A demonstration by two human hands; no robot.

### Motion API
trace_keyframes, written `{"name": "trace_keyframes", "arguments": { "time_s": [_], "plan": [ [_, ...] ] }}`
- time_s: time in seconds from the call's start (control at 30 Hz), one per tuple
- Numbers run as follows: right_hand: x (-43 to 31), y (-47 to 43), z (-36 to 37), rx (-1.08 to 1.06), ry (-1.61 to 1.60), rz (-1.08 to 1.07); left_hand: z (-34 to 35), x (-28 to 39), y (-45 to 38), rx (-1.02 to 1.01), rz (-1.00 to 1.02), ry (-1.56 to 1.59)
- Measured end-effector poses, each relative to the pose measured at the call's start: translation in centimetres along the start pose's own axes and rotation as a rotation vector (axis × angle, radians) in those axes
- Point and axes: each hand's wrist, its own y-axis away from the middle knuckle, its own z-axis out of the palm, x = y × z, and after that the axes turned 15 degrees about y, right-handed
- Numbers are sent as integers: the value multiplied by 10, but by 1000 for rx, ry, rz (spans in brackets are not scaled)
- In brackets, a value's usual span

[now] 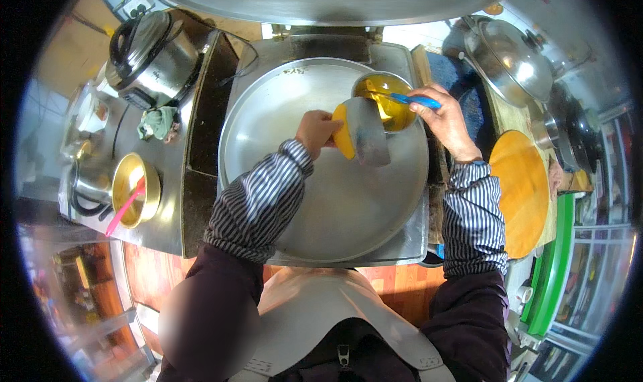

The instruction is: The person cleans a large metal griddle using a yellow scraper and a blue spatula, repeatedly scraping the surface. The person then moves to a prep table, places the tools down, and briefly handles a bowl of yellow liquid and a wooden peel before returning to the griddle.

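My left hand (318, 131) is closed on the yellow handle of a dough scraper (369, 133) with a wide grey blade, which overlaps the near left rim of a metal bowl of yellow liquid, probably oil (394, 118). With its fingers and thumb, my right hand (446, 118) grips the blue handle of a utensil (419, 101); its far end reaches into the bowl and its head is hard to make out. The bowl is at the far right part of a large round metal pan (326, 206). Small bits lie near the pan's far edge.
A large round metal lid (331, 3) stands beyond the pan. Left are an electric pressure cooker (155, 60), a green cloth (158, 122) and a brass-coloured bowl (150, 193) with a pink utensil (125, 206). Right are a round wooden board (520, 193) and a lidded wok (512, 60).
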Motion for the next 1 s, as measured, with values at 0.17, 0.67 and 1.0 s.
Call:
{"name": "trace_keyframes", "arguments": {
  "time_s": [0.17,0.67,1.0],
  "plan": [
    [-22,2,28,110,-470,136,-76,-34,53,242,81,35],
    [-68,-108,210,-334,40,-307,-187,-102,103,607,126,119],
    [-67,-41,139,-424,104,-243,-185,-106,80,625,116,-151]
  ]
}}
